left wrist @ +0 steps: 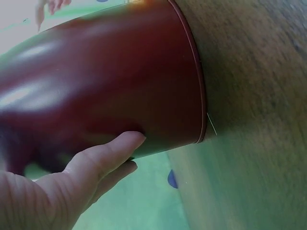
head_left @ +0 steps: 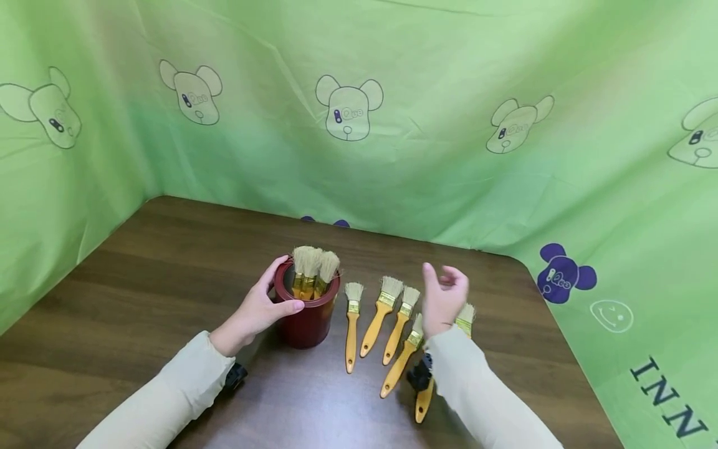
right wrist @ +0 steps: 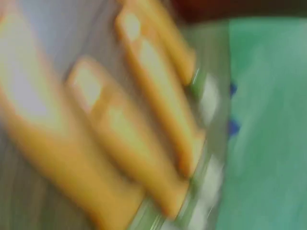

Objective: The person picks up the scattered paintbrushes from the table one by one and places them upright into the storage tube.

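My left hand (head_left: pixel 255 312) grips a dark red round pot (head_left: pixel 305 327) at its rim, thumb on the near side and fingers around the left. The pot stands upright; its smooth wall (left wrist: pixel 110 81) fills much of the left wrist view. Inside it, paintbrushes (head_left: pixel 314 268) stand bristles up, their handles hidden below the rim. My right hand (head_left: pixel 443 299) is raised over the loose brushes to the right, fingers loosely bent and holding nothing. Beneath and left of it lie several paintbrushes (head_left: pixel 399 365) with yellow-orange handles and pale bristles; the right sleeve partly covers the rightmost brush (head_left: pixel 465 317).
The dark wooden table (head_left: pixel 168 268) extends left and behind the pot. A green printed curtain (head_left: pixel 426 68) hangs along its back and sides. Dark wrist cameras sit under each sleeve, the right one (head_left: pixel 419 374) close over the brush handles.
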A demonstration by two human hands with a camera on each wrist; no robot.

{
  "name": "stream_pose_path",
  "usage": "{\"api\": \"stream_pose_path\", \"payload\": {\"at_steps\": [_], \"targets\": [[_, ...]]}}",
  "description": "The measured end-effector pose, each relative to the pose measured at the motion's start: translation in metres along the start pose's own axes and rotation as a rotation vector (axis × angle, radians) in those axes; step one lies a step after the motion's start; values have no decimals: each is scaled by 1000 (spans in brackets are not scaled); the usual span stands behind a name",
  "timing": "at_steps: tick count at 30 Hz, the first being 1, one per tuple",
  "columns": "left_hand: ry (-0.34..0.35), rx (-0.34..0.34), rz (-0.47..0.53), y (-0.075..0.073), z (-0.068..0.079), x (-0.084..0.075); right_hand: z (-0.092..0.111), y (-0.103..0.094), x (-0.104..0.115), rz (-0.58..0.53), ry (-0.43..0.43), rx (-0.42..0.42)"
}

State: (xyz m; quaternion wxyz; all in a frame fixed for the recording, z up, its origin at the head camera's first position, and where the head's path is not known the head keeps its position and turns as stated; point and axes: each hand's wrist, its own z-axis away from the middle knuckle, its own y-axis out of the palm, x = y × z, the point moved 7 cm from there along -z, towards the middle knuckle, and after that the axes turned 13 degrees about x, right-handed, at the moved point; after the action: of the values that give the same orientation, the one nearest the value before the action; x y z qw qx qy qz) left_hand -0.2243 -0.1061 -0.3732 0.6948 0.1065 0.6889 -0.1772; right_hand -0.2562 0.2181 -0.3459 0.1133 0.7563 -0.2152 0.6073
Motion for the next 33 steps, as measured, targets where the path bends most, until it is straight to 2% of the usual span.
{"api": "stream_pose_path", "payload": {"at_steps": [6,8,10,13,15,18,21,24,28,33], "targets": [[1,-1,7,0,0,0,-17,-65,-31,87,110,-181],[-1,-4,9,0,0,1,-22,-81,-41,61,144,-213],[-1,-5,15,0,0,1,-26,-93,-51,-4,168,-201],[2,-4,20,0,0,1,-31,-100,-64,-93,231,-79],[5,-4,23,-1,0,0,-34,-100,-70,-75,289,41],[5,-4,23,-1,0,1,-35,-99,-78,81,396,224],[0,-3,24,-1,0,1,-34,-102,-86,250,497,360],[-2,-1,26,0,0,0,-31,-102,-93,366,581,486],[-1,5,23,0,0,-2,-31,-99,-96,430,621,576],[-19,1,20,1,0,0,-29,-95,-95,483,624,601]]}}
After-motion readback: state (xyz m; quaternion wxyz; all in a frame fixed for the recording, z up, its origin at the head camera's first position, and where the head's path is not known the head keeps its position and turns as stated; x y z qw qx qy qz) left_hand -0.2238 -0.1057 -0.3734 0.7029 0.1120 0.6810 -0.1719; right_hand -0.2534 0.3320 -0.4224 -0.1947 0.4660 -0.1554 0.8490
